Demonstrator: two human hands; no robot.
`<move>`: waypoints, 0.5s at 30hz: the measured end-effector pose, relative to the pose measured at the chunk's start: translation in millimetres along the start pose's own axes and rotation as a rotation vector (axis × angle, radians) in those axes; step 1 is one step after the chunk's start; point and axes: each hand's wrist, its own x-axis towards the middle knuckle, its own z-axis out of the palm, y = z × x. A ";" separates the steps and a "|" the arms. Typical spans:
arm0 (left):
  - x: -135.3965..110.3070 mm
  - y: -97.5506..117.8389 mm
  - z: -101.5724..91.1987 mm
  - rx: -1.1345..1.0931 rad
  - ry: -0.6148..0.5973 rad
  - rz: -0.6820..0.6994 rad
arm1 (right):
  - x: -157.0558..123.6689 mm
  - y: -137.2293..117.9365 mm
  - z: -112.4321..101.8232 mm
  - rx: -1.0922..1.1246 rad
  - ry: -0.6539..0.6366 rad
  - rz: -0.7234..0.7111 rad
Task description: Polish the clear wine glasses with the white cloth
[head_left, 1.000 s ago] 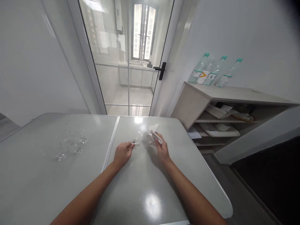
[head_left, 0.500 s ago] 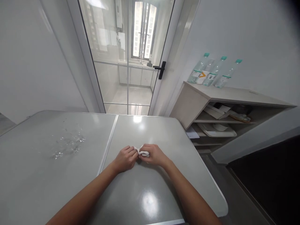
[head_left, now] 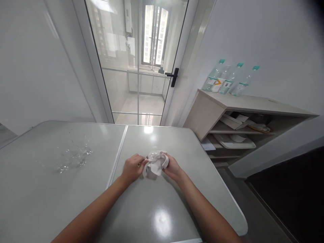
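Together, the left hand [head_left: 133,166] and right hand [head_left: 174,169] angle inward, fingers [head_left: 142,163] closed on a white cloth [head_left: 153,169].

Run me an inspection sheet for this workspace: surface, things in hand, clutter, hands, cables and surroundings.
Surface: glossy grey table with a pale seam and light reflections.
Things in hand: crumpled white cloth, with something clear at its upper part, too blurred to identify.
Clutter: clear, shiny scatter left of the seam; material unclear.
Hands: left hand has fingers closed at the cloth's left edge; right hand grips its right side.
Cables: nothing seen.
Surroundings: glass door beyond the table; shelf unit at right, with clear bottles on top.
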 end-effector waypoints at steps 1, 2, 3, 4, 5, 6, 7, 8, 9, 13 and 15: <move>0.1 -1.6 1.3 -0.013 0.016 -0.087 | -1.1 3.4 6.0 0.022 -0.021 -0.067; 0.2 -2.4 2.6 -0.024 0.021 -0.157 | -3.2 6.8 12.3 0.036 -0.057 -0.115; 0.3 -2.3 4.1 -0.042 0.015 -0.210 | -6.2 10.3 18.4 0.052 -0.097 -0.143; 0.5 -1.5 5.6 -0.068 0.007 -0.249 | -9.4 14.0 23.9 0.072 -0.124 -0.163; 0.7 0.0 7.1 -0.098 -0.001 -0.281 | -12.4 17.7 28.4 0.093 -0.145 -0.169; 0.9 1.7 8.6 -0.130 -0.005 -0.304 | -14.5 21.7 31.6 0.106 -0.155 -0.171; 1.1 3.5 9.8 -0.157 -0.011 -0.317 | -15.6 25.7 33.5 0.107 -0.154 -0.174; 1.3 5.2 10.9 -0.175 -0.019 -0.319 | -15.4 29.8 33.9 0.089 -0.148 -0.179; 1.3 6.5 11.9 -0.186 -0.029 -0.312 | -14.1 33.9 33.1 0.051 -0.133 -0.192; 0.2 7.9 15.3 -0.202 -0.082 -0.253 | -4.0 47.6 24.1 -0.221 -0.023 -0.348; -0.5 7.0 16.8 -0.212 -0.083 -0.219 | -1.1 51.2 19.8 -0.393 0.012 -0.445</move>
